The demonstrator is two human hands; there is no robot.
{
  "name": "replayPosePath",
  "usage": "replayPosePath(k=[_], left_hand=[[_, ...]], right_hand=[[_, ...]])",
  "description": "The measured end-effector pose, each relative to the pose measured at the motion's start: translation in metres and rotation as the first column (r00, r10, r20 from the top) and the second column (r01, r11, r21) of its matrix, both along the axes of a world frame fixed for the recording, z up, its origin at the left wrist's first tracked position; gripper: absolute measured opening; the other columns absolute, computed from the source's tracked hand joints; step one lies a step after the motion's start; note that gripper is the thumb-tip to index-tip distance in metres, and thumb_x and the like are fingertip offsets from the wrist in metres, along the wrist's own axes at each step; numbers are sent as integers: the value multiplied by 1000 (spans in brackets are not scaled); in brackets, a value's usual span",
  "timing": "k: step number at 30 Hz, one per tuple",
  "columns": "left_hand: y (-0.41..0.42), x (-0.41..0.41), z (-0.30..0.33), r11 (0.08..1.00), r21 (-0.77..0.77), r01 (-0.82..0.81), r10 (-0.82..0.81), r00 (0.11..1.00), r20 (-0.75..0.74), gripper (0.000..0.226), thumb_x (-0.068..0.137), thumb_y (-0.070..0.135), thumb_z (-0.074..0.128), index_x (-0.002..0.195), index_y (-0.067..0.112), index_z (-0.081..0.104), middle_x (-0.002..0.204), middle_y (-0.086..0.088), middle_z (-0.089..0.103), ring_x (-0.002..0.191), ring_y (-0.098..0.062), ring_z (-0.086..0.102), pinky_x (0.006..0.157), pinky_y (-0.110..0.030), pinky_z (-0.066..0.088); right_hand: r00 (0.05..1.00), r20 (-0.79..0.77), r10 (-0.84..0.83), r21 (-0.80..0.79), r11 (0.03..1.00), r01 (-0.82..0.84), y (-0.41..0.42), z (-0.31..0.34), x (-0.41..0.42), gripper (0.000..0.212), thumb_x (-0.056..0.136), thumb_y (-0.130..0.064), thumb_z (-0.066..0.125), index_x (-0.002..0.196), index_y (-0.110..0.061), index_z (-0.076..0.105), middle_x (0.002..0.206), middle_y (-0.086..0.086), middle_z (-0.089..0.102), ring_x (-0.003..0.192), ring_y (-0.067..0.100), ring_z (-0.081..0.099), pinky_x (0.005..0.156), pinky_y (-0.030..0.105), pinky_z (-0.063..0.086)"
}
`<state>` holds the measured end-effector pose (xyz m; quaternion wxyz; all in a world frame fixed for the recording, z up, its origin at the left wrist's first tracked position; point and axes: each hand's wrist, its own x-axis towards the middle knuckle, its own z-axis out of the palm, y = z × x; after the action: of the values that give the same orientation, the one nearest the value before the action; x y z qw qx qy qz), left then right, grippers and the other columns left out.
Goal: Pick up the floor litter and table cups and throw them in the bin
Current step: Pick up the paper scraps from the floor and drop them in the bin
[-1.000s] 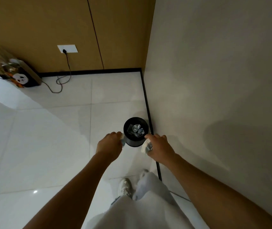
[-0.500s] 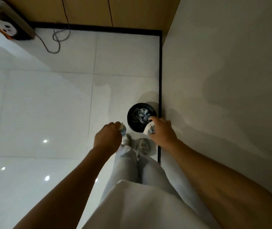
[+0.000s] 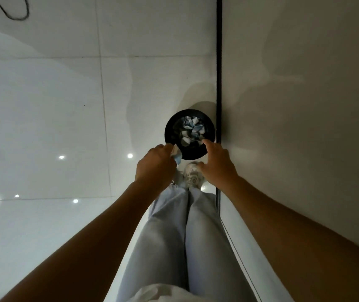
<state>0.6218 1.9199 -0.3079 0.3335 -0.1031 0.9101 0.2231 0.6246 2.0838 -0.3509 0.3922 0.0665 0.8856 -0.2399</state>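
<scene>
A round black bin point(image 3: 169, 127) stands on the white tile floor against the wall's black skirting, seen from straight above. Crumpled white and blue litter point(image 3: 190, 131) lies inside it. My left hand point(image 3: 155, 165) hovers at the bin's near left rim, fingers closed on a crumpled white and blue cup point(image 3: 176, 156). My right hand point(image 3: 216, 164) is over the near right rim with fingers spread and nothing in it.
A grey wall point(image 3: 305, 105) rises right of the black skirting strip point(image 3: 218, 62). A black cable loop point(image 3: 18, 12) lies on the floor at the top left. My legs and white shoes point(image 3: 192, 175) stand just short of the bin.
The view has tilted down and closed in on the bin. My right hand has let go of its cup, which is no longer in it. The left hand still grips its cup.
</scene>
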Motion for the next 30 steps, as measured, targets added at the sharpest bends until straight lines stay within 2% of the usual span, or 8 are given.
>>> replayPosePath(k=[4, 9, 11, 15, 20, 22, 26, 30], left_hand=[[26, -26, -30, 998, 33, 57, -58, 998, 20, 36, 92, 18, 53, 127, 19, 51, 117, -6, 62, 98, -24, 59, 70, -28, 40], [32, -48, -37, 963, 94, 254, -270, 933, 238, 56, 87, 31, 63, 137, 19, 42, 123, -10, 58, 115, -29, 53, 88, -39, 51], [25, -47, -23, 955, 103, 280, -296, 932, 211, 50, 90, 30, 57, 136, 17, 43, 123, -9, 57, 113, -26, 54, 87, -35, 50], [7, -29, 21, 943, 35, 331, -333, 940, 78, 39, 96, 29, 47, 134, 18, 46, 126, -6, 56, 114, -21, 53, 91, -34, 48], [-33, 4, 105, 936, -164, 312, -317, 948, -5, 35, 98, 29, 42, 129, 13, 47, 123, -7, 54, 115, -23, 50, 91, -34, 43], [-49, 25, 133, 943, -241, 230, -247, 968, -43, 32, 99, 29, 41, 124, 11, 49, 120, -7, 55, 112, -23, 52, 90, -33, 43], [-76, 83, 178, 948, -309, -73, 25, 987, -156, 28, 97, 27, 40, 118, 13, 52, 114, -5, 58, 107, -22, 53, 89, -32, 42], [-95, 163, 210, 869, -342, -357, 300, 931, -209, 26, 96, 26, 40, 115, 12, 53, 111, -6, 59, 105, -24, 53, 87, -31, 41]], right_hand=[[997, 43, -71, 49, 996, 69, 21, -3, 12, 67, 93, -21, 58, 150, -22, 23, 153, 7, 29, 136, 29, 31, 103, 37, 38], [997, 21, -75, 77, 994, 73, 36, 11, 12, 66, 90, -22, 61, 147, -18, 28, 148, 9, 37, 129, 30, 40, 91, 32, 42], [999, 5, -46, 94, 994, 46, 36, 22, 6, 64, 90, -23, 60, 146, -18, 30, 144, 10, 40, 127, 29, 42, 88, 29, 40], [990, -16, 142, 132, 981, -139, 20, 55, -3, 62, 93, -28, 56, 147, -19, 27, 145, 9, 39, 131, 27, 37, 97, 34, 42], [924, -120, 363, 75, 932, -356, -44, 133, -13, 60, 94, -24, 55, 148, -19, 28, 150, 6, 35, 137, 28, 30, 108, 38, 39], [850, -173, 498, 84, 867, -491, -72, 161, -9, 59, 94, -26, 55, 147, -20, 28, 149, 6, 36, 136, 28, 32, 108, 39, 38], [618, -293, 730, 75, 662, -746, -124, 209, 6, 53, 94, -24, 50, 144, -21, 32, 143, 3, 42, 126, 26, 39, 94, 36, 43], [359, -291, 887, 106, 403, -909, -171, 246, 46, 49, 96, -24, 47, 142, -21, 32, 137, 5, 46, 120, 28, 43, 91, 37, 44]])
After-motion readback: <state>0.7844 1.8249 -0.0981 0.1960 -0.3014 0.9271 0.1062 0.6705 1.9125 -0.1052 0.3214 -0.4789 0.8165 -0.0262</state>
